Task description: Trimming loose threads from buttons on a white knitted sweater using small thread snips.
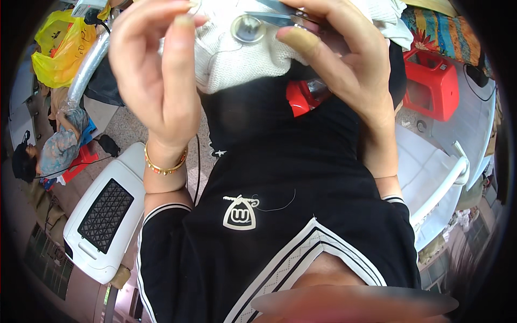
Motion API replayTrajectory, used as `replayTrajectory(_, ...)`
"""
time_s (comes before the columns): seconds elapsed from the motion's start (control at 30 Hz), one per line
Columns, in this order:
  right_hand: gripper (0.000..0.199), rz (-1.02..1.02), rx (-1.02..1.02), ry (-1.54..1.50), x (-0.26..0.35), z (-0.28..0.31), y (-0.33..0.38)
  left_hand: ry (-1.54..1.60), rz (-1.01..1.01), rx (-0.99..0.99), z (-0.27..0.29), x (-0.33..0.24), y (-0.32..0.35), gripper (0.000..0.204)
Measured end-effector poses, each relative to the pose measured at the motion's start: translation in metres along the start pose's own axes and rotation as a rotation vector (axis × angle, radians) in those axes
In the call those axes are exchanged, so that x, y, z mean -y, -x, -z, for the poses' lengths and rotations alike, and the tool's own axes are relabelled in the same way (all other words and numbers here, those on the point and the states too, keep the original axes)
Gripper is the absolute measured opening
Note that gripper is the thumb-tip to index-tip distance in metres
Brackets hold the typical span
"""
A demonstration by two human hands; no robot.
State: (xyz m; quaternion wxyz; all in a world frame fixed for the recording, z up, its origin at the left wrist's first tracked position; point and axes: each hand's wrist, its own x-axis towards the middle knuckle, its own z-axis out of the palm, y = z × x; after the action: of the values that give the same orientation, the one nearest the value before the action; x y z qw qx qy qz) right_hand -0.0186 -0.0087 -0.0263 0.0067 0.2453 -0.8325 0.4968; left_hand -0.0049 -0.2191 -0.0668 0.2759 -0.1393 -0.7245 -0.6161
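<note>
Both hands are raised close to the camera over a white knitted fabric (237, 62). A round clear button (247, 28) sits on the fabric. My left hand (156, 75), with a gold bracelet at the wrist, pinches a thin white thread that runs toward the button. My right hand (344, 59) holds small metal scissors (276, 16), whose blades point left just above the button. Its thumb rests beside the button. The scissor handles are hidden in the fingers.
A black top with white trim and a white emblem (240, 212) fills the middle. A white appliance with a black grille (102, 215) stands at lower left, a yellow bag (59, 48) at upper left, a red plastic stool (431, 81) and a white chair (441, 177) at right. A person (54, 151) sits at far left.
</note>
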Motion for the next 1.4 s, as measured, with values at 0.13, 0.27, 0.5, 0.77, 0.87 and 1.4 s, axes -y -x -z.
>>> replayTrajectory(0.13,0.046,0.05,0.031,-0.194,-0.001,-0.003,0.002,-0.302,-0.106,0.279,0.014,-0.013,0.012,0.025)
replayTrajectory(0.27,0.047,0.157,-0.006,-0.221,-0.024,-0.015,0.0,-0.417,-0.09,0.241,0.006,-0.017,0.014,0.03)
replayTrajectory(0.5,0.026,-0.048,-0.108,-0.513,-0.027,-0.03,-0.001,-0.455,-0.01,0.286,-0.001,-0.025,-0.001,0.023)
replayTrajectory(0.77,0.02,-0.368,0.034,-0.831,-0.026,-0.024,-0.008,-0.512,-0.12,0.282,-0.009,-0.032,-0.005,0.022)
replayTrajectory(0.87,0.021,-0.375,0.055,-0.879,-0.027,-0.02,-0.01,-0.561,-0.095,0.294,-0.011,-0.032,-0.01,0.022)
replayTrajectory(1.4,0.035,0.026,-0.066,-0.01,0.004,0.008,0.006,-0.433,-0.107,0.223,-0.013,-0.008,-0.009,0.008)
